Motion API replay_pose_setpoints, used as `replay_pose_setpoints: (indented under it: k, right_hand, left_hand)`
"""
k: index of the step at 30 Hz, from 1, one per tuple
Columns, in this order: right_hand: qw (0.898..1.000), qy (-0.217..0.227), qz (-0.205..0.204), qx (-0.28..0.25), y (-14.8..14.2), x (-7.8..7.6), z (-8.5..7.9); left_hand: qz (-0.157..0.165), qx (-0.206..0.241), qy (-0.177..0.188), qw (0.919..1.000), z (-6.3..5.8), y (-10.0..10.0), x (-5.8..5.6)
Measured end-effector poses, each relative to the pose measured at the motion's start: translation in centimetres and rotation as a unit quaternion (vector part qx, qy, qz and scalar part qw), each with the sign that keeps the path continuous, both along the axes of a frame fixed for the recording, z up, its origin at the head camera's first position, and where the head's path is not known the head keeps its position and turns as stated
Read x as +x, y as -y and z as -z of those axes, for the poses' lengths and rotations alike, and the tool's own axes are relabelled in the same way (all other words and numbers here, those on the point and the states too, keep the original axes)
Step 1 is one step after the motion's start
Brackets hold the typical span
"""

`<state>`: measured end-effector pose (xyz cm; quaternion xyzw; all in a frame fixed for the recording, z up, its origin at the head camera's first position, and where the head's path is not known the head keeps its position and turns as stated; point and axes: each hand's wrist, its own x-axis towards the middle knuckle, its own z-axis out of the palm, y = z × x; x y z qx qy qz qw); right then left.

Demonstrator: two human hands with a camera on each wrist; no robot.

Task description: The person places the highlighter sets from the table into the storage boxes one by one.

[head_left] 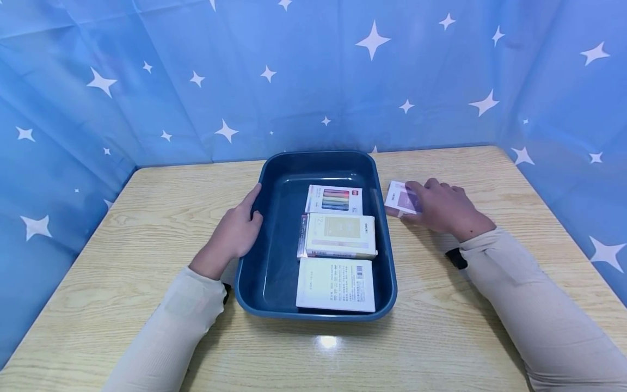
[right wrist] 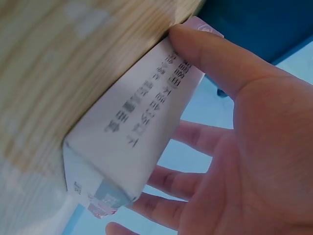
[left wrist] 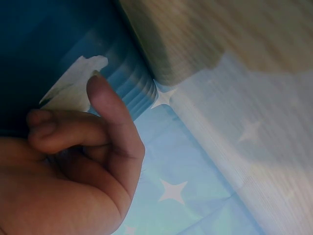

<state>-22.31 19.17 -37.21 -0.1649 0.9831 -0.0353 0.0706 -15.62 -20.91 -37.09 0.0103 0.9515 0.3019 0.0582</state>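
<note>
A deep blue plastic tray [head_left: 274,261] stands in the middle of the table. My left hand [head_left: 232,231] rests against its left side, index finger along the rim; in the left wrist view some fingers [left wrist: 115,107] bend beside the outer wall, near a torn white label [left wrist: 76,83]. Right of the tray, my right hand [head_left: 443,209] grips a small white and purple box [head_left: 401,198]. The right wrist view shows the thumb on the box's printed white side [right wrist: 142,107] and the other fingers behind it. The box's underside touches or nearly touches the wooden surface.
Inside the tray's right half lie a box of coloured pens [head_left: 335,200], a cream box [head_left: 341,234] on top of a purple-edged box [head_left: 302,239], and a white printed box [head_left: 335,286]. Blue star-patterned cloth [head_left: 313,81] hangs behind the wooden table [head_left: 161,228].
</note>
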Motion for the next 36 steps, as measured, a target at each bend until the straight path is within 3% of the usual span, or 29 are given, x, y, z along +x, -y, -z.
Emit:
replay_pose_setpoints:
  k: [19, 36]
  right_hand:
    - [0.999, 0.029, 0.013, -0.025, 0.28, 0.01, 0.06]
    - [0.999, 0.013, 0.015, -0.047, 0.35, -0.05, -0.04]
  left_hand:
    - [0.0, -0.001, 0.005, 1.0, -0.06, -0.07, -0.04]
    - [0.0, 0.003, 0.003, 1.0, -0.18, -0.07, 0.04]
